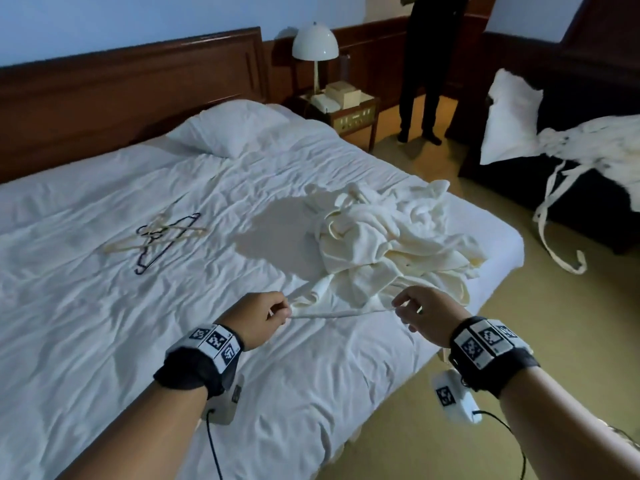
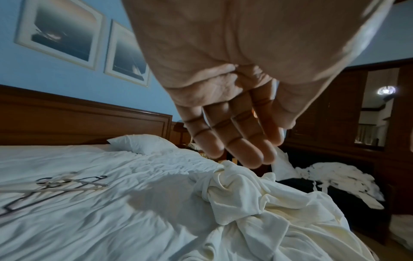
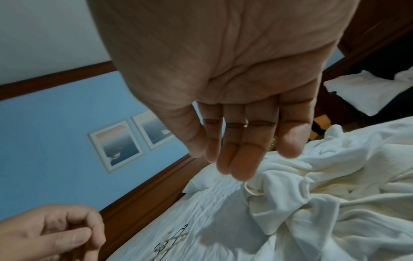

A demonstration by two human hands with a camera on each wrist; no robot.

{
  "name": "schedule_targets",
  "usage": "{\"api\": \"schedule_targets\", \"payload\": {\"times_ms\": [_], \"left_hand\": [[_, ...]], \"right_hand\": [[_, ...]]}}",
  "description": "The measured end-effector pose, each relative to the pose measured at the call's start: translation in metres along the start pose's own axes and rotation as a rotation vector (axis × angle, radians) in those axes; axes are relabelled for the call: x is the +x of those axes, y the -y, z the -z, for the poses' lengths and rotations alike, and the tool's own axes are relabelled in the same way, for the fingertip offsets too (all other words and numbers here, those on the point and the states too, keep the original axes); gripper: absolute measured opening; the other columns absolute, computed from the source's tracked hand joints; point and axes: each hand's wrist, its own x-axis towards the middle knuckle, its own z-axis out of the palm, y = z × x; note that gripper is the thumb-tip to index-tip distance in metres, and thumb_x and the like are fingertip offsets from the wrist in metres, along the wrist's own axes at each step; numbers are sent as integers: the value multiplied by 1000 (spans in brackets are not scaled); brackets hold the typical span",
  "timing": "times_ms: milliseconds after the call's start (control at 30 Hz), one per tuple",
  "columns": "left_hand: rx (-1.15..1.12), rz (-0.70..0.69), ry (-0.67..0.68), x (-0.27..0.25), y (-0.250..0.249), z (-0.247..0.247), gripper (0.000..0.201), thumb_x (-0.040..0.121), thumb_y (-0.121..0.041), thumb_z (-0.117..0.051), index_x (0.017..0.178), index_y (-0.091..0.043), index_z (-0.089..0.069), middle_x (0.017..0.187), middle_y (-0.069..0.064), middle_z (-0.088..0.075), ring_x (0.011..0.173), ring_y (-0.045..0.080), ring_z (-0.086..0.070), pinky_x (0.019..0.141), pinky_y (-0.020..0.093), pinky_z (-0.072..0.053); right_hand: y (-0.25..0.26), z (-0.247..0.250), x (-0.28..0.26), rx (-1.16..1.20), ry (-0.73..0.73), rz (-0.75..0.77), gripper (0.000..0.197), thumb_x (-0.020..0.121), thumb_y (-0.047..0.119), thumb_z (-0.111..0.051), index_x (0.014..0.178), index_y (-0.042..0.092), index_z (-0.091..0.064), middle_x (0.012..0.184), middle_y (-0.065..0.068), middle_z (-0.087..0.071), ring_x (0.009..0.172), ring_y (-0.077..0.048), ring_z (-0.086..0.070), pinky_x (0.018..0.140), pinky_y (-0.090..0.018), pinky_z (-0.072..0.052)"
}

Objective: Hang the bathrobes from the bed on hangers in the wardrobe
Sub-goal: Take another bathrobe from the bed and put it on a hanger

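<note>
A crumpled cream bathrobe (image 1: 388, 244) lies on the right side of the white bed (image 1: 104, 323). Its thin belt (image 1: 339, 314) is stretched level between my hands, near the bed's front edge. My left hand (image 1: 282, 311) pinches one end and my right hand (image 1: 401, 306) pinches the other. A few hangers (image 1: 156, 237), pale and dark, lie crossed on the sheet to the left. The left wrist view shows the bathrobe (image 2: 257, 203) below my fingers (image 2: 234, 141) and the hangers (image 2: 67, 183). In the right wrist view, the bathrobe (image 3: 324, 194) lies under my right hand's fingers (image 3: 241, 159).
A second white robe (image 1: 595, 147) and a pillow (image 1: 509, 116) lie on a dark seat at the right. A person in dark clothes (image 1: 429, 64) stands by the nightstand with a lamp (image 1: 315, 43). Dark wooden cabinetry (image 2: 335, 114) with a mirror fills the far wall.
</note>
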Motion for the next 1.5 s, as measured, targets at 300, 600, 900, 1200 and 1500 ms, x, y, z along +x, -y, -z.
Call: {"api": "schedule_targets", "payload": {"times_ms": [300,600,900,1200,1500], "left_hand": [[74,27,97,159,6,9,11,91,-32,-56,81,-29,-59,78,-11,-67,72,11,-64,74,36,-55],[26,217,17,252,19,0,9,91,-24,-59,82,-26,-61,75,-12,-68,70,7,-63,73,31,-54],[37,386,-23,276,39,-15,24,92,-22,-61,87,-44,-53,90,-18,-65,70,1,-62,70,23,-48],[234,-68,71,359,-18,-80,60,80,-49,-62,135,-44,-38,158,-8,-25,143,19,-24,113,45,-32],[-220,95,-58,322,-32,-92,36,81,-22,-68,108,-28,-45,105,-11,-55,77,8,-62,69,27,-49]], "right_hand": [[-45,16,137,41,109,-81,5,91,31,-59,95,31,-62,83,8,-68,72,-6,-66,68,-25,-50],[-97,17,377,-143,150,-135,62,85,33,-68,139,23,-41,136,-10,-42,118,-29,-52,99,-36,-42],[-91,17,521,-359,230,108,39,92,32,-52,131,28,-49,127,-9,-50,118,-37,-51,96,-44,-46],[-80,31,379,-56,521,589,38,94,40,-57,125,19,-56,119,-4,-63,108,-28,-58,93,-36,-46],[-44,50,306,94,339,418,21,94,33,-56,106,16,-53,96,-4,-61,87,-26,-57,75,-37,-48]]}}
